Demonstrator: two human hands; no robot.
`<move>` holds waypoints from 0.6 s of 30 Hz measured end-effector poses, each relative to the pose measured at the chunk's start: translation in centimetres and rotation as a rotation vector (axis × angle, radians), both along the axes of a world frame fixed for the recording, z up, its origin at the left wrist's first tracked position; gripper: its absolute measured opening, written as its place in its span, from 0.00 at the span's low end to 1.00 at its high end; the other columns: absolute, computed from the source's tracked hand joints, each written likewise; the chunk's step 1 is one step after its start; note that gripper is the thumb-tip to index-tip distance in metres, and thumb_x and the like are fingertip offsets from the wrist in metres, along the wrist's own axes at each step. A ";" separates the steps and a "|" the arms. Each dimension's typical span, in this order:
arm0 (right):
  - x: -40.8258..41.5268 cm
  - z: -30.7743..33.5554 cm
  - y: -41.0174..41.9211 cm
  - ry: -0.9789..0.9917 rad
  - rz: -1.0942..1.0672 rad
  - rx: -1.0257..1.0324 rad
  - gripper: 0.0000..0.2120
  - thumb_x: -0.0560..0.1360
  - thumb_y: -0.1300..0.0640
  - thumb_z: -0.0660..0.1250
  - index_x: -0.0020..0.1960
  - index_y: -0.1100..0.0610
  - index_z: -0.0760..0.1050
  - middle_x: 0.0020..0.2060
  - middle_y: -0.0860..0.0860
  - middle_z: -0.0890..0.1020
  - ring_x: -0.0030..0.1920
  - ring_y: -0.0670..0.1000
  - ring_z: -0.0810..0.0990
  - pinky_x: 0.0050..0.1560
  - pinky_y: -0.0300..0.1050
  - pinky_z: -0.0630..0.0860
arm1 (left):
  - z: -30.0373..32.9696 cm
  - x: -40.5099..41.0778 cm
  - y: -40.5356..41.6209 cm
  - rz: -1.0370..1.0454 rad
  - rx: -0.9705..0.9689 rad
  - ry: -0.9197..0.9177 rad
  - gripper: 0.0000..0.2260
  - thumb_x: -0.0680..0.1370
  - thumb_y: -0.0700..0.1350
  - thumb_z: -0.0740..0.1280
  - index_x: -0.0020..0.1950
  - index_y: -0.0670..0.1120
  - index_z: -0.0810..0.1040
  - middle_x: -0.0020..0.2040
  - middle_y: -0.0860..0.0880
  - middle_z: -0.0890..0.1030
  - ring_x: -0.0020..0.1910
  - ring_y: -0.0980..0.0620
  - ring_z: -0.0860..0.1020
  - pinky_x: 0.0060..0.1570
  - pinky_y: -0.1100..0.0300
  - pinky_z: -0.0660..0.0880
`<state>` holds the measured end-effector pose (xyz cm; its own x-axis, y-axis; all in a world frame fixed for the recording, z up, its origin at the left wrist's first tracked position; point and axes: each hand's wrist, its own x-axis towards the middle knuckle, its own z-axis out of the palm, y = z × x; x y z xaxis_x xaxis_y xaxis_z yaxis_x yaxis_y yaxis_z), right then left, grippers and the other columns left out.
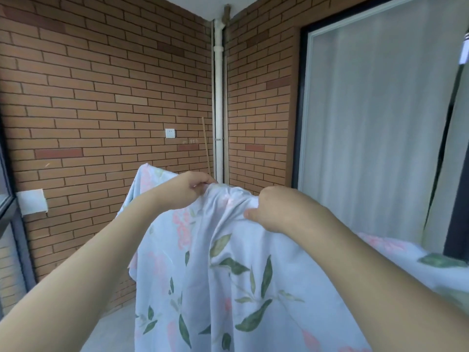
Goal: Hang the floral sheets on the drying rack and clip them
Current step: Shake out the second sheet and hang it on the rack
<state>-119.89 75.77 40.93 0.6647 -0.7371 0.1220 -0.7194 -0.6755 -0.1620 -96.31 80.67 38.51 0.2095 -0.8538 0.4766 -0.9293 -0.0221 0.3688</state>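
Both the left hand (186, 193) and right hand (272, 210) pinch the bunched top edge of the floral sheet (228, 275), which already drapes near centre; the rack stays hidden; clipping looks undone.

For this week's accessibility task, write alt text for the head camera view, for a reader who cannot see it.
Both hands, left hand and right hand, grip the bunched top edge of a pale blue floral sheet that drapes downward. Behind stand a brick wall, a white drainpipe and a curtained glass door.
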 end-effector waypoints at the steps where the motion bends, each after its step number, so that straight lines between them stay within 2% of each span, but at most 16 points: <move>1: 0.0 -0.1 0.0 -0.017 -0.023 0.007 0.11 0.78 0.49 0.61 0.44 0.56 0.69 0.45 0.53 0.75 0.44 0.56 0.73 0.34 0.43 0.66 | -0.1 0.6 -0.2 0.008 -0.042 -0.101 0.12 0.81 0.35 0.59 0.59 0.44 0.80 0.55 0.51 0.81 0.54 0.53 0.75 0.53 0.66 0.68; 4: -0.3 -0.3 -0.1 -0.028 -0.073 -0.035 0.15 0.75 0.44 0.65 0.43 0.55 0.66 0.42 0.50 0.73 0.45 0.56 0.73 0.38 0.44 0.68 | 0.2 1.6 -1.4 0.023 -0.129 -0.453 0.10 0.79 0.35 0.61 0.56 0.41 0.80 0.52 0.47 0.80 0.53 0.48 0.75 0.50 0.62 0.67; 7: 0.1 -0.6 -0.2 -0.042 -0.098 -0.067 0.20 0.73 0.41 0.67 0.36 0.54 0.63 0.36 0.49 0.71 0.42 0.56 0.74 0.34 0.42 0.66 | 0.3 2.2 -2.5 0.003 -0.143 -0.728 0.09 0.73 0.33 0.59 0.47 0.40 0.77 0.43 0.44 0.77 0.44 0.43 0.73 0.43 0.56 0.70; 9: -0.1 -0.8 -0.5 -0.052 -0.102 -0.086 0.21 0.72 0.40 0.67 0.34 0.53 0.62 0.35 0.49 0.70 0.41 0.55 0.74 0.34 0.43 0.66 | 0.5 4.2 -3.1 0.112 -0.139 -0.838 0.09 0.70 0.33 0.58 0.46 0.39 0.75 0.42 0.41 0.77 0.41 0.42 0.73 0.42 0.50 0.73; 11: -0.6 -0.8 -0.6 -0.052 -0.103 -0.098 0.21 0.72 0.39 0.67 0.35 0.52 0.62 0.35 0.49 0.72 0.40 0.54 0.74 0.34 0.43 0.66 | 1.3 7.2 -2.4 0.424 -0.089 -0.762 0.09 0.74 0.34 0.56 0.50 0.38 0.74 0.49 0.39 0.77 0.48 0.40 0.74 0.48 0.48 0.72; 13: -0.7 -0.9 -0.6 -0.046 -0.097 -0.086 0.20 0.71 0.39 0.67 0.36 0.52 0.64 0.36 0.49 0.73 0.39 0.53 0.75 0.36 0.44 0.68 | 2.1 10.4 -1.1 0.742 -0.036 -0.559 0.10 0.77 0.36 0.57 0.56 0.37 0.73 0.55 0.38 0.76 0.55 0.38 0.73 0.53 0.48 0.71; 15: -0.6 -1.0 -0.7 -0.038 -0.101 -0.076 0.20 0.72 0.39 0.66 0.35 0.52 0.63 0.37 0.48 0.73 0.40 0.53 0.76 0.39 0.45 0.71 | 2.6 11.4 -0.7 0.916 0.045 -0.409 0.13 0.77 0.40 0.61 0.61 0.37 0.71 0.60 0.38 0.75 0.59 0.37 0.72 0.56 0.48 0.70; 16: -0.5 -1.1 -0.8 -0.035 -0.107 -0.081 0.20 0.72 0.39 0.66 0.35 0.51 0.63 0.37 0.48 0.73 0.41 0.54 0.76 0.40 0.45 0.71 | 2.9 10.9 -1.1 0.899 0.041 -0.373 0.15 0.76 0.41 0.63 0.62 0.38 0.70 0.60 0.38 0.75 0.59 0.37 0.72 0.56 0.47 0.70; 17: -0.4 -1.1 -0.9 -0.031 -0.110 -0.092 0.20 0.72 0.39 0.66 0.35 0.51 0.62 0.36 0.48 0.72 0.42 0.54 0.76 0.41 0.45 0.71 | 3.2 9.8 -1.8 0.794 -0.001 -0.335 0.15 0.76 0.41 0.64 0.62 0.39 0.70 0.60 0.39 0.75 0.58 0.39 0.73 0.56 0.47 0.71; 18: -0.4 -1.2 -1.1 -0.028 -0.111 -0.103 0.20 0.72 0.39 0.66 0.34 0.51 0.62 0.36 0.48 0.71 0.43 0.55 0.75 0.41 0.45 0.71 | 3.4 8.3 -2.4 0.595 -0.051 -0.243 0.15 0.76 0.39 0.63 0.63 0.41 0.71 0.60 0.41 0.76 0.57 0.41 0.74 0.56 0.47 0.72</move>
<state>-120.28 74.70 39.73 0.5747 -0.7887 0.2184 -0.7870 -0.6058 -0.1166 -88.01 78.27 41.92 0.5208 -0.6003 0.6069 -0.8209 -0.5473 0.1631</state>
